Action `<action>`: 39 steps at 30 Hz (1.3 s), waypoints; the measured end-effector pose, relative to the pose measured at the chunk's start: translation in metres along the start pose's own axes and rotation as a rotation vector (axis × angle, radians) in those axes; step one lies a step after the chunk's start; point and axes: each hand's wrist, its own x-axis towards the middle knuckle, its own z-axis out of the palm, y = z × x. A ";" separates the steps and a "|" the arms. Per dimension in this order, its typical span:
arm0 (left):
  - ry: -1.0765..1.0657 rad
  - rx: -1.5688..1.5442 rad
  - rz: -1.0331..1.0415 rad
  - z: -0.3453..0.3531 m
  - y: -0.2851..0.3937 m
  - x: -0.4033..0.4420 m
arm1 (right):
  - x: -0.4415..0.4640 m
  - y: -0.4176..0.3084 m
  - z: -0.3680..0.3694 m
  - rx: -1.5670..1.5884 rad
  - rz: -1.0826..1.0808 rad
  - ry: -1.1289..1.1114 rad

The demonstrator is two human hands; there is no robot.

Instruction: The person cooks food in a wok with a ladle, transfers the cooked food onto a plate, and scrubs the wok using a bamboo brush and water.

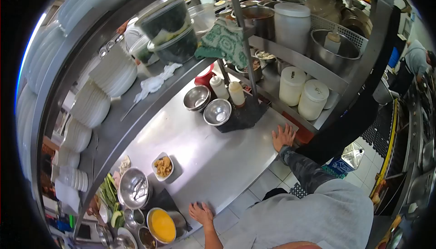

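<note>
My left hand [201,213] rests flat on the steel table [213,158] near its front edge, fingers spread and holding nothing. Close beside it stands a metal pot of yellow liquid [162,226]. My right hand [284,137] lies palm down at the table's right end, fingers apart, with a dark patterned sleeve at its wrist. Between the hands and the shelf, a small white dish [162,167] holds golden-brown fried pieces. Two metal bowls [217,112] and squeeze bottles [236,93] sit at the back on a dark mat.
A large metal bowl [133,188] and green vegetables [109,192] are at the left end. An overhead shelf bears stacked white bowls [91,104], tubs [165,26] and a green towel [222,42]. White-lidded containers [292,85] stand right. A co-worker [413,65] is far right.
</note>
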 end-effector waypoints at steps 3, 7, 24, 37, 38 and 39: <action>0.024 0.008 0.034 0.003 0.002 0.003 | 0.002 -0.001 0.004 -0.017 0.008 -0.015; 0.036 0.012 0.050 0.002 0.003 0.002 | 0.001 0.001 0.009 -0.041 -0.024 0.018; 0.027 0.045 -0.041 -0.003 0.010 0.002 | 0.004 -0.005 0.013 -0.143 -0.029 0.002; 0.041 0.076 -0.050 -0.004 0.010 -0.003 | 0.001 -0.003 -0.007 -0.070 0.038 -0.140; 0.039 0.081 -0.056 -0.003 0.011 -0.003 | 0.002 -0.002 -0.009 -0.064 0.033 -0.131; 0.032 0.088 -0.062 -0.002 0.011 -0.003 | 0.001 -0.002 -0.009 -0.060 0.031 -0.125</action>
